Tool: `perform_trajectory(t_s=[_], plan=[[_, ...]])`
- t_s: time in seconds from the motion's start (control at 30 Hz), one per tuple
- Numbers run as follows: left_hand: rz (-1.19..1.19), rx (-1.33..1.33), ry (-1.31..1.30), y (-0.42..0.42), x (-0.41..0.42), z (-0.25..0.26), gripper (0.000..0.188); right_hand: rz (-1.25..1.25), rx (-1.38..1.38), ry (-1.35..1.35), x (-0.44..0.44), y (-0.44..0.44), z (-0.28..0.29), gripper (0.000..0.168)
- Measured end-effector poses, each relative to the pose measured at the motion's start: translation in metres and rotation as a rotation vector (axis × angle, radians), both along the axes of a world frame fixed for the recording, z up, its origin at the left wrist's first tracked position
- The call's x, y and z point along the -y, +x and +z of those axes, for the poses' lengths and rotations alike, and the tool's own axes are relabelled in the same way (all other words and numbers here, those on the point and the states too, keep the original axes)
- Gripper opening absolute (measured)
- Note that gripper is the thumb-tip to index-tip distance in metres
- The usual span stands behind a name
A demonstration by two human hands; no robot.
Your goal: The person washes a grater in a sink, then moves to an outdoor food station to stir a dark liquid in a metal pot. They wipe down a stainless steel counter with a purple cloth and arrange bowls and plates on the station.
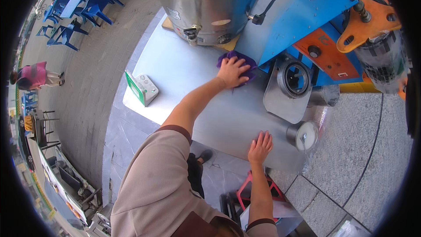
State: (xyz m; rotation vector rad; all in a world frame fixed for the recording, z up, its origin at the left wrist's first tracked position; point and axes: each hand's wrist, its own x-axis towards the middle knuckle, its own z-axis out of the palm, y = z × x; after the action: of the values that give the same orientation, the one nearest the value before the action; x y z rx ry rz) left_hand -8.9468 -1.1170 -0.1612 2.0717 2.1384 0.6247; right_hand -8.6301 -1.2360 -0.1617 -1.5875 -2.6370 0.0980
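My left hand [232, 73] lies spread over a purple cloth [251, 64], pressing it on the stainless-steel tabletop [210, 112] just below a large metal urn [210, 3] with a tap [192, 33]. My right hand [260, 147] rests flat near the table's front edge, with nothing in it. Right of it is a metal canister [306, 135] of white contents with a spoon or scoop in it. A metal plate with a round ring [293, 78] projects from a blue and orange machine [325, 52] at the right.
A green-and-white payment-code stand [141, 89] is on the table's left. Stacked clear plastic cups [324, 118] stand by the right edge. A red frame [245, 191] is below the table. Blue chairs [98, 5] and a person in pink [34, 75] are farther off, left.
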Motion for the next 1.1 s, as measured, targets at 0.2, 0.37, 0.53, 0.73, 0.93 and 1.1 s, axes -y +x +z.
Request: perform_trajectory(t_s=[0.2,0.37,0.53,0.73,0.93,1.1], plan=[[-0.22,0.033,0.029,0.031,0.05,-0.003,0.048,0.003,-0.012,0.022,-0.001,0.003,-0.003,0.049],[0.304,-0.076,-0.028,-0.068,0.058,-0.004,0.049,0.005,0.015,0.0,0.002,0.006,0.001,0.049],[0.814,-0.155,-0.11,-0.128,0.097,-0.017,0.053,0.002,-0.01,0.011,0.0,0.006,-0.001,0.048],[0.43,-0.113,-0.053,-0.002,0.067,-0.01,0.05,0.009,-0.066,0.017,-0.003,0.008,-0.001,0.047],[-0.181,-0.025,-0.112,0.112,0.114,0.01,0.054,-0.028,-0.115,0.006,-0.003,0.013,0.002,0.047],[-0.387,0.003,-0.105,0.157,0.088,0.021,0.054,-0.066,-0.314,0.026,-0.002,0.023,-0.002,0.05]])
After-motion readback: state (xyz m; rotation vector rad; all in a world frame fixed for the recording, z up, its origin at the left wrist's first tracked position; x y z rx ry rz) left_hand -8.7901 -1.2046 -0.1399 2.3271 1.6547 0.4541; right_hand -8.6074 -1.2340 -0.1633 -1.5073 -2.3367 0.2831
